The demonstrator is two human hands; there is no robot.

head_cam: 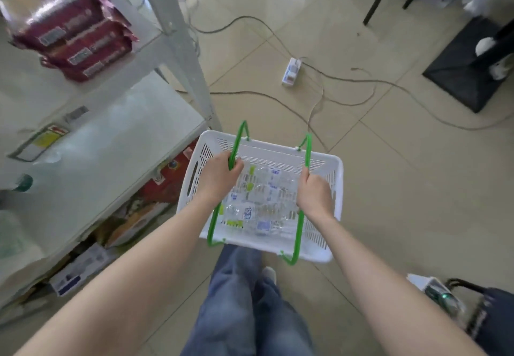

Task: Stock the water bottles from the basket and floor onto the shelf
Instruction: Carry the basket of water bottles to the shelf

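A white slotted basket hangs in front of me over the tiled floor, with several clear water bottles lying inside. My left hand grips the left green handle. My right hand grips the right green handle. The grey metal shelf stands just left of the basket, its middle board mostly bare with a label sheet on it.
Maroon packets are stacked on the upper shelf board. Boxes and red packs sit under the shelf. A power strip and loose cables cross the floor ahead. A black stand base is at the right, a dark bag at lower right.
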